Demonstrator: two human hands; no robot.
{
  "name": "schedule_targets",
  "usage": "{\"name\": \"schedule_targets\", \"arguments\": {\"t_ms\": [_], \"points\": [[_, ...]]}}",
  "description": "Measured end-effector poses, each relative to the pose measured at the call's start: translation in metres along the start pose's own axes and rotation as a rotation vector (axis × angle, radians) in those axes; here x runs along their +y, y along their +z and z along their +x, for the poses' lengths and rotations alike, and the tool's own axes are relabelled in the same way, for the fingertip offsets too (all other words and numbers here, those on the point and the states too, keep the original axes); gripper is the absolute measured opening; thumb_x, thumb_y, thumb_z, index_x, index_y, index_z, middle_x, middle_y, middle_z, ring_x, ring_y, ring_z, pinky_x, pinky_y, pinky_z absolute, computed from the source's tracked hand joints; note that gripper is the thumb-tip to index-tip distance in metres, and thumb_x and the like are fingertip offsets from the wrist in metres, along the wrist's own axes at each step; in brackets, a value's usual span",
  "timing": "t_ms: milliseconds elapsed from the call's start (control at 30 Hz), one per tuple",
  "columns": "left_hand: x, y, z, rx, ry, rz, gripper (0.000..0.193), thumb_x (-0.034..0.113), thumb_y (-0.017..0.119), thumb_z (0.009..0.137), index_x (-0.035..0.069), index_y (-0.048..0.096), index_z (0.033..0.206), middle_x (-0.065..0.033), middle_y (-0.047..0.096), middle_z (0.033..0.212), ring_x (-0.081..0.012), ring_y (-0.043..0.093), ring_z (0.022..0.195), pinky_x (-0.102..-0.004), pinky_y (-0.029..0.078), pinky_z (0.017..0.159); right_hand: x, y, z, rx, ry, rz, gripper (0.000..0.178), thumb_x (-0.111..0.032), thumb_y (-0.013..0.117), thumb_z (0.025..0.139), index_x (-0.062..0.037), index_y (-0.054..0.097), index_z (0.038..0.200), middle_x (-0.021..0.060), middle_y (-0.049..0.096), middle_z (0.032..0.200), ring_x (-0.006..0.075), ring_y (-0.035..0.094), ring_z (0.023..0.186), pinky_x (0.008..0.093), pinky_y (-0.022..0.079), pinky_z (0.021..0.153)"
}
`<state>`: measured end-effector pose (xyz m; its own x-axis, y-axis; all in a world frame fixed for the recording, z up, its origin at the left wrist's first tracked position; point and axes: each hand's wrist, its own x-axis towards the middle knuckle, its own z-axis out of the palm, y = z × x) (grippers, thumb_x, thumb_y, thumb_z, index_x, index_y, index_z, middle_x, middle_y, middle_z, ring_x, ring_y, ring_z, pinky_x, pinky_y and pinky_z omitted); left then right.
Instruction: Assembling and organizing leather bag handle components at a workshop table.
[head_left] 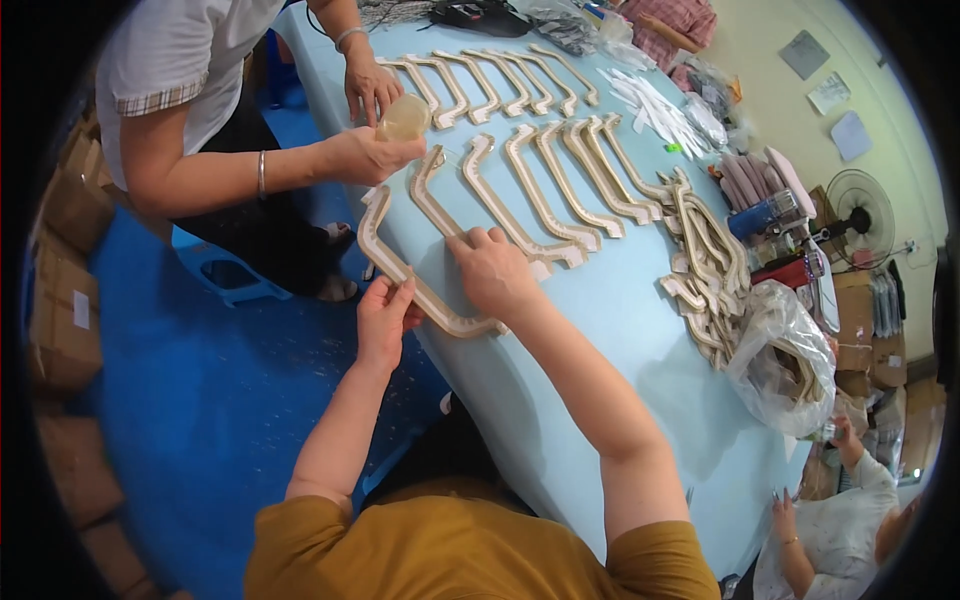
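Note:
My left hand (385, 322) pinches a bent beige strip (392, 262) with a white lining at the table's near left edge. Just right of it, my right hand (492, 272) has its fingers curled and closed on the middle of a second bent strip (432, 203). That strip's lower part is partly behind the hand. Across the corner, a co-worker's hand (372, 155) holds a translucent yellowish roll or cup (404, 117) above the strips' upper ends. The co-worker's other hand (373, 88) rests near the back row.
Similar strips (545, 180) lie in two rows on the pale blue table (560, 345). A heap of strips (705, 270) and a clear plastic bag (782, 360) sit to the right. White strips (655, 110) lie behind. Another person (835, 530) is at the lower right.

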<state>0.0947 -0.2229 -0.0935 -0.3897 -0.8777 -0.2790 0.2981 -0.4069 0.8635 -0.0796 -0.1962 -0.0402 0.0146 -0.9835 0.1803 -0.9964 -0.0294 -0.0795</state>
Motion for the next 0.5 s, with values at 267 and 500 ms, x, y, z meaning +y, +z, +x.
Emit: {"name": "schedule_targets", "arguments": {"t_ms": [267, 500], "points": [[0.019, 0.006, 0.047, 0.034, 0.108, 0.211, 0.029, 0.015, 0.062, 0.091, 0.001, 0.055, 0.116, -0.0013, 0.063, 0.074, -0.0056, 0.055, 0.056, -0.02, 0.042, 0.049, 0.007, -0.009, 0.028, -0.039, 0.142, 0.053, 0.033, -0.01, 0.054, 0.084, -0.0096, 0.062, 0.116, 0.0148, 0.058, 0.113, 0.0318, 0.057, 0.106, 0.0392, 0.05, 0.086], [0.032, 0.008, 0.08, 0.107, 0.363, 0.738, 0.052, 0.016, 0.068, 0.085, -0.007, 0.048, 0.127, -0.0095, 0.063, 0.071, -0.0152, 0.059, 0.06, -0.0303, 0.048, 0.058, 0.019, -0.033, -0.047, 0.261, 0.206, 0.36, 0.025, -0.005, 0.061, 0.081, -0.0031, 0.062, 0.106, 0.0169, 0.057, 0.113, 0.0357, 0.055, 0.102, 0.0424, 0.048, 0.085]]}}
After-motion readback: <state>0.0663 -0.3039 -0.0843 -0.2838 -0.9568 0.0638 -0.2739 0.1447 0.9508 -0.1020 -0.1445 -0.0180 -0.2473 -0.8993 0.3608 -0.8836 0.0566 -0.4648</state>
